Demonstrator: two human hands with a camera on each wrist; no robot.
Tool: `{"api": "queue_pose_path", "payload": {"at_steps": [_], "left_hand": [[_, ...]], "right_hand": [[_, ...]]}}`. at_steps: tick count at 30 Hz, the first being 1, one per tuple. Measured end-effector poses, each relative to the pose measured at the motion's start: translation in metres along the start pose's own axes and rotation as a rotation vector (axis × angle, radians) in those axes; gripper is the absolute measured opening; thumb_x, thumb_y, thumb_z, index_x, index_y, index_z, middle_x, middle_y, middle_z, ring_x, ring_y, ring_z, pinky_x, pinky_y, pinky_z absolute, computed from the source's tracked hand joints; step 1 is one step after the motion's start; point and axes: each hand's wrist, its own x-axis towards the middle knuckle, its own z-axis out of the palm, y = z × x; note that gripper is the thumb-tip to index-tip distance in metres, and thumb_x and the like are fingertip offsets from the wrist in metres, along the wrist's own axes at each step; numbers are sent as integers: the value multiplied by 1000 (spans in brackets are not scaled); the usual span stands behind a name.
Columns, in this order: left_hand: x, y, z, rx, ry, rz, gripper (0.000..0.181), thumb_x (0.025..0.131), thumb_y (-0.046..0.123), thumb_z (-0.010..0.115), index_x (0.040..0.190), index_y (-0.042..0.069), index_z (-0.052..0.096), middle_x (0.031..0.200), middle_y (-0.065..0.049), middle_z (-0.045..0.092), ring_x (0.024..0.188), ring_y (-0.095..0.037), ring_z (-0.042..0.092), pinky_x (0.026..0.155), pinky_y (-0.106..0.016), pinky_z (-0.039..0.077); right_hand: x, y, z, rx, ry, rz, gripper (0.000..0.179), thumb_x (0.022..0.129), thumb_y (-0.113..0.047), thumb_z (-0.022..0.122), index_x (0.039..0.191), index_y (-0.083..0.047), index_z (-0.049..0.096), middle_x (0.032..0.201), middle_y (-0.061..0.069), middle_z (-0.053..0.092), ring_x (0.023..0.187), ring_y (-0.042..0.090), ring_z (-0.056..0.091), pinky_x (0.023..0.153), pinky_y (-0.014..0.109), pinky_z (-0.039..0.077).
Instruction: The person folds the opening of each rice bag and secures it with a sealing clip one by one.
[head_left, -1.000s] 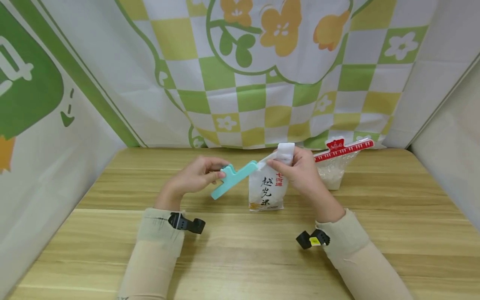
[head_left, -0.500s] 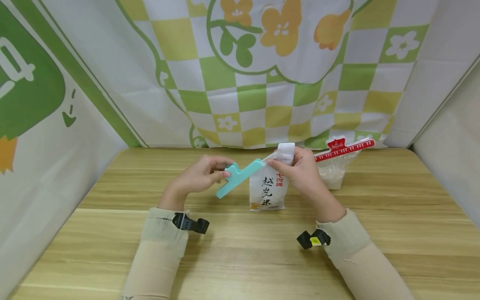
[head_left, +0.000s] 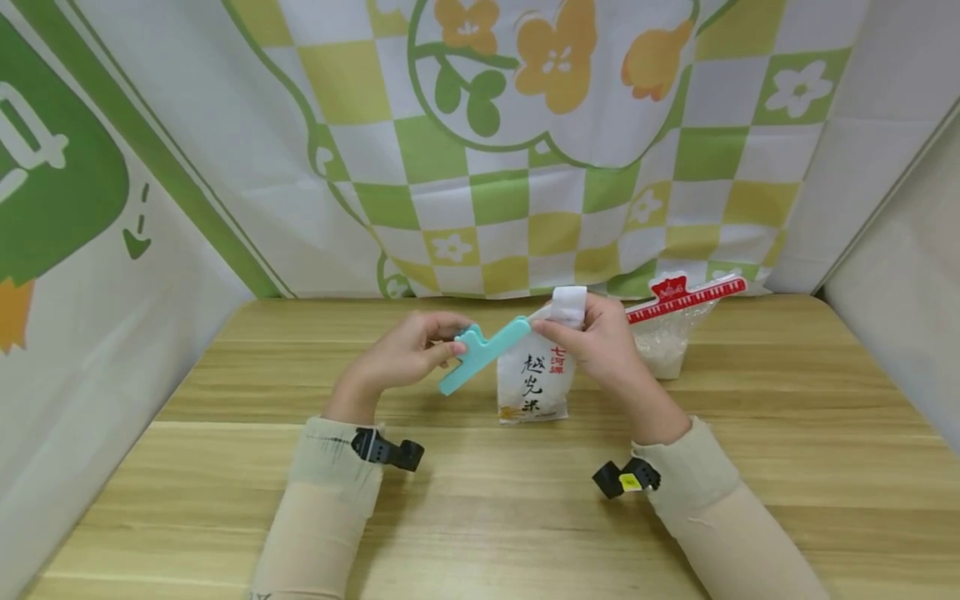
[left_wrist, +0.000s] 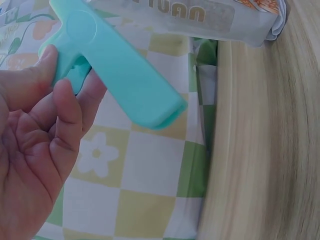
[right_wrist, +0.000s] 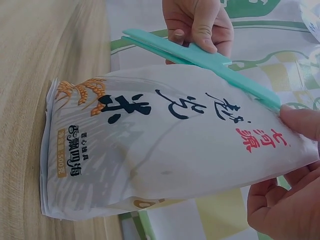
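My left hand (head_left: 408, 354) pinches the handle of a turquoise bag clip (head_left: 487, 354) between thumb and fingers. In the right wrist view the clip (right_wrist: 200, 62) lies along the bag's upper side, its bars parted at the far end. A white rice bag (head_left: 525, 383) with black and red writing stands on the table. With its thumb and fingers, my right hand (head_left: 600, 333) grips the folded top of that bag. The clip's tip reaches the folded edge right by my right thumb (right_wrist: 299, 120).
Behind my right hand stands a clear bag (head_left: 663, 350) of white grains, closed with a red and white clip (head_left: 686, 300). A checkered cloth (head_left: 517, 192) hangs at the back edge of the wooden table (head_left: 480, 508).
My left hand has moved slightly right with the turquoise clip, bringing its tip closer to my right thumb. The right hand and the rice bag have stayed nearly in place.
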Motion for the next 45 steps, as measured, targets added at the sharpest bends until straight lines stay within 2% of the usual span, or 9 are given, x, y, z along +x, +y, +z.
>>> {"api": "queue_pose_path", "payload": {"at_steps": [4, 6, 13, 17, 23, 32, 42, 45], "left_hand": [[1, 2, 2, -4, 10, -17, 29, 98, 0, 56, 127, -3, 61, 117, -20, 71, 91, -19, 66, 78, -37, 58], [1, 2, 3, -9, 15, -23, 30, 98, 1, 57, 127, -3, 61, 118, -20, 71, 92, -19, 67, 79, -42, 58], [2, 4, 4, -6, 28, -9, 30, 99, 2, 57, 128, -4, 60, 116, -21, 71, 93, -32, 66, 75, -40, 57], [2, 5, 4, -10, 31, -9, 30, 99, 2, 57, 128, -4, 61, 116, -21, 71, 94, -32, 66, 78, -49, 57], [2, 7, 5, 1, 30, -13, 30, 99, 4, 57, 128, -3, 60, 116, -20, 71, 94, -22, 67, 83, -48, 58], [4, 10, 7, 13, 67, 7, 31, 98, 4, 59, 128, -4, 60, 114, -20, 71, 93, -21, 68, 80, -35, 59], [8, 13, 10, 18, 90, 21, 27, 97, 4, 60, 124, -2, 63, 109, -18, 72, 89, -20, 67, 77, -39, 60], [9, 14, 11, 27, 93, 23, 28, 97, 4, 60, 124, -2, 63, 109, -17, 72, 89, -20, 67, 76, -39, 60]], "right_hand": [[0, 0, -1, -25, -23, 5, 21, 89, -8, 72, 105, 5, 69, 93, 15, 71, 76, 10, 67, 68, 29, 58], [0, 1, -1, -34, -41, -10, 20, 91, -8, 70, 105, 6, 68, 94, 18, 70, 77, 11, 67, 69, 29, 58], [3, 5, -8, -37, -125, -54, 21, 95, -9, 65, 109, 7, 63, 98, 21, 68, 80, 12, 67, 70, 29, 58], [5, 4, -23, -101, -163, -46, 26, 95, -9, 65, 116, 6, 62, 109, 22, 66, 89, 16, 68, 75, 27, 58], [6, 3, -30, -129, -133, -54, 26, 91, -3, 69, 114, 8, 66, 113, 23, 67, 94, 15, 68, 80, 25, 59], [5, 0, -25, -129, -107, -80, 24, 89, -1, 71, 111, 9, 68, 112, 24, 68, 94, 12, 65, 81, 26, 59], [5, -1, -24, -135, -109, -71, 25, 89, -3, 71, 112, 7, 69, 113, 23, 69, 99, 26, 68, 82, 28, 59], [4, -1, -25, -137, -104, -72, 25, 89, -2, 71, 112, 7, 69, 113, 23, 69, 100, 26, 67, 82, 28, 59]]}}
